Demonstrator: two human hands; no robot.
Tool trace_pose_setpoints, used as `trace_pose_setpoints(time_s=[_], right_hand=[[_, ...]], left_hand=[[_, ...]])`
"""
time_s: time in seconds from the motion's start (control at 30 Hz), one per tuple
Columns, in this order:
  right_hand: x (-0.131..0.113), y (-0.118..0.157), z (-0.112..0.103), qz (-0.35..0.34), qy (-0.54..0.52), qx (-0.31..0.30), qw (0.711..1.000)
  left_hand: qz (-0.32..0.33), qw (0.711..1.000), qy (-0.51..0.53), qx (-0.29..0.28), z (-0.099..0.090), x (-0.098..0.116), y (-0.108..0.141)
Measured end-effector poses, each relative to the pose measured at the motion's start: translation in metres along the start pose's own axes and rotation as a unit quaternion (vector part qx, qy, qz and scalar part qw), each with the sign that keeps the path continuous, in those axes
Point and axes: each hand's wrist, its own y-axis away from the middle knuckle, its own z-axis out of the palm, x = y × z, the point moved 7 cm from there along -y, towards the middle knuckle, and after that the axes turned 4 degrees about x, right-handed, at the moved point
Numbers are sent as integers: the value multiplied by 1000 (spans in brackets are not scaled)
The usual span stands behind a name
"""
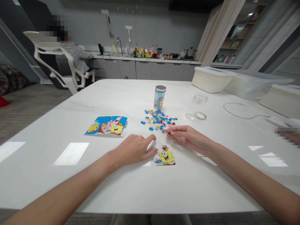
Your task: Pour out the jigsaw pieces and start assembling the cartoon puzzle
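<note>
A partly joined jigsaw puzzle (167, 157) with a yellow cartoon face lies flat near the table's front. Just left of it rests my left hand (134, 150), thumb and index finger apart and holding nothing, the other fingers curled. Above the joined part, my right hand (187, 137) pinches what looks like a small puzzle piece (168, 132), mostly covered by the fingertips. Loose puzzle pieces (159, 118), mainly blue, are spread beyond that hand. To the left lies a picture sheet (107, 125) with the same kind of cartoon figures.
Behind the loose pieces stands a printed can (159, 97) with a metal lid. A clear jar (197, 104) lies beside a ring-shaped lid (200, 116). Storage boxes (212, 81) and a cable (243, 118) are at right. A person (77, 56) sits far left; another hand (289, 135) shows at right.
</note>
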Motion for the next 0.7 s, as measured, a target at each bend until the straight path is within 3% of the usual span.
trace_pose_setpoints(time_s=[0.17,0.43,0.7], right_hand=[[2,-2,-2,10,-53,-2,999],[1,-3,-11,15,-73,61,995],[3,-3,-8,26,-70,40,996]], left_hand=[[-4,1000,8,2,0,-1,-1],[4,1000,23,11,-1,-1,0],[5,1000,7,3,1,0,0]])
